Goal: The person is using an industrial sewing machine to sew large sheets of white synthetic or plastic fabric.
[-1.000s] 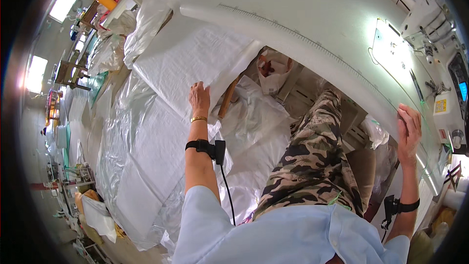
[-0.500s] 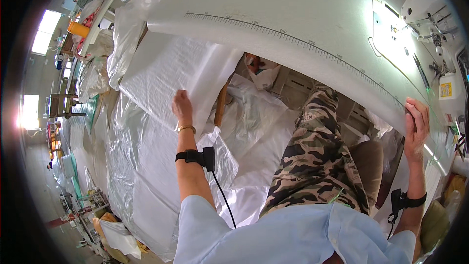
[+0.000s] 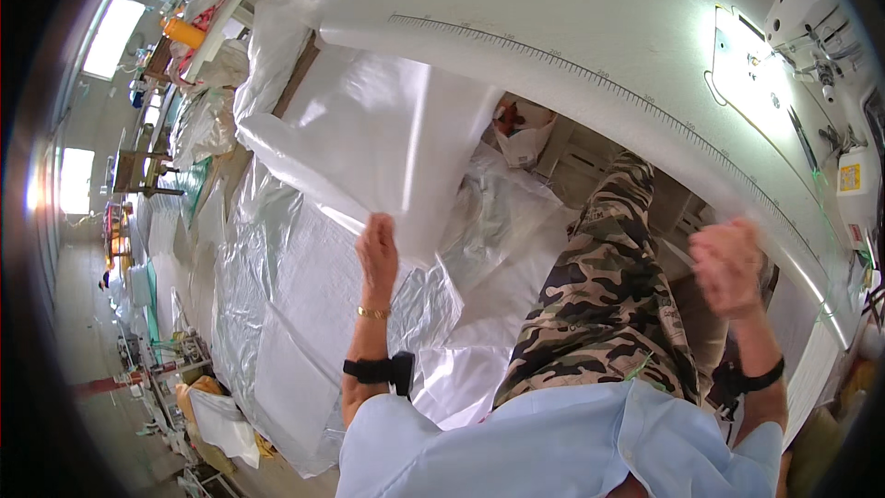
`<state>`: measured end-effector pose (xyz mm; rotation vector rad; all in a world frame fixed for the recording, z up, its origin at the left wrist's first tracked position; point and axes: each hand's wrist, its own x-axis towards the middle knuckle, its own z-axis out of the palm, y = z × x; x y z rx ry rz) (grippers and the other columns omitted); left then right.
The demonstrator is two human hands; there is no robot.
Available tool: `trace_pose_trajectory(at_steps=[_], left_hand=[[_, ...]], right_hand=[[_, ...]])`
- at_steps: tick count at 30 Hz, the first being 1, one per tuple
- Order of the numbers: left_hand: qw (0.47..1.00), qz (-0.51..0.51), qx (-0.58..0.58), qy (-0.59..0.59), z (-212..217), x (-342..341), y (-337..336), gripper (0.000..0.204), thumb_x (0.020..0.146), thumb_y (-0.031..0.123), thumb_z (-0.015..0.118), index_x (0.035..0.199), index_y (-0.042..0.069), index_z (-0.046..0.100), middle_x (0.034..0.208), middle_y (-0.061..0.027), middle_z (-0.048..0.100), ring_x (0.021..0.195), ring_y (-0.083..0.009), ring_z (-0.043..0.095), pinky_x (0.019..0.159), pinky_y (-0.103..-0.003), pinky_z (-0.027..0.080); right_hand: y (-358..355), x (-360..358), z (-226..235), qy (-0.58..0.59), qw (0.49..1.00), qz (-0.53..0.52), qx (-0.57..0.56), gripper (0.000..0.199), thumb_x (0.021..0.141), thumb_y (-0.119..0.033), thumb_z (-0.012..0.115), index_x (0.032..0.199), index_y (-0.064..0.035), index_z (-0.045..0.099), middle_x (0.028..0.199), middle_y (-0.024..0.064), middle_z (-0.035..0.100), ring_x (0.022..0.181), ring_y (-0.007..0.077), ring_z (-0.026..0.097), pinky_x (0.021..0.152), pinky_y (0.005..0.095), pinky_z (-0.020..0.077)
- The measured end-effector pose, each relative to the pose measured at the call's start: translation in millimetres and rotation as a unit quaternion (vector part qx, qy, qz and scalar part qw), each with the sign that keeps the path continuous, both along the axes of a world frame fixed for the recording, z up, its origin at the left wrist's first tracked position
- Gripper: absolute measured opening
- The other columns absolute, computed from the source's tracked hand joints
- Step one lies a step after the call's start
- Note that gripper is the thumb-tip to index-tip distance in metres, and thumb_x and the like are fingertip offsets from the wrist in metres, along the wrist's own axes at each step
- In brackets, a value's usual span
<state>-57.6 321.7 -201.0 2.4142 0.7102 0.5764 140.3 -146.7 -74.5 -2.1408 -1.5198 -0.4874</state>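
My left hand point(image 3: 376, 254) is closed on the near edge of a thin white sheet point(image 3: 369, 120), which hangs from under the table's front edge and lifts in a glossy fold. My right hand point(image 3: 728, 266) is in the air just in front of the white sewing table point(image 3: 553, 0), over my right leg. Its fingers look curled, but motion smears them, and I see nothing in them. A printed ruler scale point(image 3: 599, 72) runs along the table's near edge. More white sheeting point(image 3: 313, 314) lies in layers to the left of my legs.
A white sewing machine point(image 3: 811, 18) with a lit plate point(image 3: 751, 65) stands at the right. Dark snips point(image 3: 802, 138) lie beside it. A white bag point(image 3: 524, 140) sits under the table. An orange bottle point(image 3: 184, 32) stands far left, near bundles of clear plastic point(image 3: 286, 32).
My right hand has left the table's edge and moved left toward me. My left hand has come nearer, and the white sheet's near edge has risen and folded with it.
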Motion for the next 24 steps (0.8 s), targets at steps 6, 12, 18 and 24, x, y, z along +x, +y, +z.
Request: trace_pose_trajectory(at_steps=[6, 12, 18, 24], left_hand=[[0.979, -0.199, -0.030, 0.002, 32.8, -27.9, -87.1, 0.003, 0.086, 0.000, 0.057, 0.089, 0.002, 0.056, 0.080, -0.0157, 0.058, 0.071, -0.0369, 0.059, 0.061, -0.040, 0.046], [0.978, 0.097, 0.060, -0.177, 27.3, -60.1, 8.8, 0.017, 0.099, 0.011, 0.051, 0.090, -0.001, 0.057, 0.077, -0.0105, 0.054, 0.070, -0.0209, 0.051, 0.065, -0.034, 0.044], [0.884, 0.274, 0.218, -0.309, 147.2, -77.6, 170.5, 0.027, 0.100, 0.019, 0.051, 0.085, -0.003, 0.057, 0.076, -0.0111, 0.057, 0.068, -0.0225, 0.049, 0.066, -0.035, 0.043], [0.927, 0.099, 0.216, -0.291, 163.9, -71.2, 12.8, 0.025, 0.101, 0.017, 0.049, 0.094, -0.004, 0.061, 0.085, -0.0080, 0.058, 0.071, -0.0157, 0.051, 0.063, -0.032, 0.044]], right_hand=[[116.1, -46.5, -48.4, 0.079, 0.987, 0.116, -0.072, 0.056, 0.079, -0.013, 0.070, 0.132, -0.0116, 0.051, 0.140, 0.0118, 0.045, 0.126, 0.0280, 0.046, 0.107, 0.0458, 0.0351], [168.7, -45.7, -59.1, 0.155, 0.980, 0.123, -0.037, 0.068, 0.080, -0.011, 0.069, 0.142, -0.0125, 0.041, 0.144, 0.0116, 0.040, 0.126, 0.0301, 0.046, 0.103, 0.0438, 0.0391], [136.6, -28.1, -62.5, 0.197, 0.974, 0.107, -0.014, 0.063, 0.082, -0.004, 0.066, 0.139, -0.0084, 0.042, 0.130, 0.0138, 0.054, 0.115, 0.0307, 0.055, 0.096, 0.0410, 0.0445], [144.7, -41.5, -64.1, 0.277, 0.956, 0.093, 0.011, 0.069, 0.082, -0.002, 0.067, 0.143, -0.0065, 0.036, 0.117, 0.0140, 0.063, 0.096, 0.0295, 0.062, 0.085, 0.0405, 0.0499]])
